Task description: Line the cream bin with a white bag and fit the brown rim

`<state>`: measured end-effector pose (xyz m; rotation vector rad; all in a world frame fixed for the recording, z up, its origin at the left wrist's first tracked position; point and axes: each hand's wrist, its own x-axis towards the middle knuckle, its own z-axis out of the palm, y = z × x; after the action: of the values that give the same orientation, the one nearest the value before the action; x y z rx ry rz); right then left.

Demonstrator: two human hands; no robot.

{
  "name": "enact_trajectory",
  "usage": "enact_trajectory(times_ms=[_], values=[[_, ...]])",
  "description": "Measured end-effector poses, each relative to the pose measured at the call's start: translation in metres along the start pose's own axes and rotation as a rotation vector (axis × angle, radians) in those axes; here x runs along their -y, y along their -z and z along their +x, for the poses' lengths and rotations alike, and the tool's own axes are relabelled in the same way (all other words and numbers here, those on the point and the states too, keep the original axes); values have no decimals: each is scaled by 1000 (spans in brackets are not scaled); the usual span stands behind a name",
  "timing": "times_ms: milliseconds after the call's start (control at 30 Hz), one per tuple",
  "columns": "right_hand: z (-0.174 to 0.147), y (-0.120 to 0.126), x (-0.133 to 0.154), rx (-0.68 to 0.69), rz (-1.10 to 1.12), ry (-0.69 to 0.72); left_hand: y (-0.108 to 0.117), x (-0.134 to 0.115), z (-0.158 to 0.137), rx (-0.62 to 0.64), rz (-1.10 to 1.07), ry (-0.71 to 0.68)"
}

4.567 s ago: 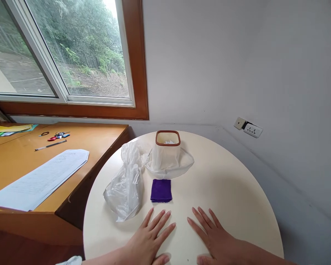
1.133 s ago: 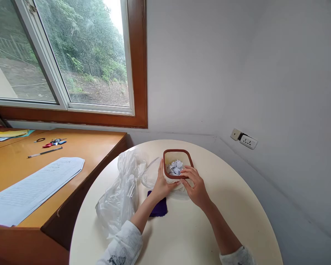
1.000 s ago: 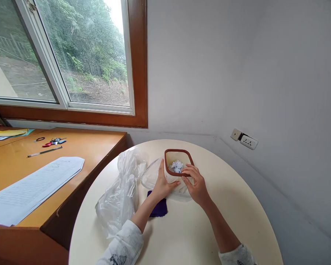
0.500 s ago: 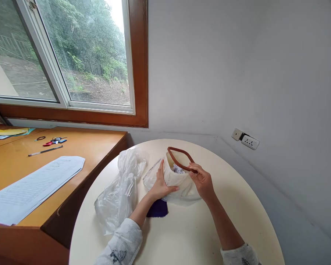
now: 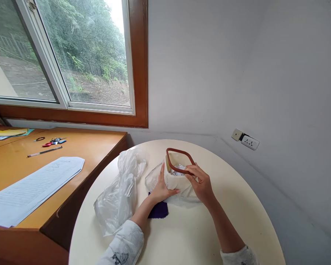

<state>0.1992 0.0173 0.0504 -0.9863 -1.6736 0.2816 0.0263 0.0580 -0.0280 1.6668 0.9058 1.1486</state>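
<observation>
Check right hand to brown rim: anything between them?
Nothing visible: the right hand grips the brown rim directly, at its near right corner. The crumpled paper lies inside the bin, not between them.

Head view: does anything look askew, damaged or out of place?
Two things. The brown rim is askew over the bag-lined bin, not seated on it, tilted in the right hand. On the wall, a dark gap shows at the edge of the white socket, as if poorly fitted. I see no spill.
</observation>
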Motion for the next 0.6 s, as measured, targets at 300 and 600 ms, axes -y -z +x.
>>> enact_trajectory(times_ms=[300, 600], values=[[3, 10, 4, -18, -134, 136, 1, 3, -1, 0, 37, 4], [-15, 74, -30, -236, -481, -17, 2, 2, 0, 7, 36, 28]])
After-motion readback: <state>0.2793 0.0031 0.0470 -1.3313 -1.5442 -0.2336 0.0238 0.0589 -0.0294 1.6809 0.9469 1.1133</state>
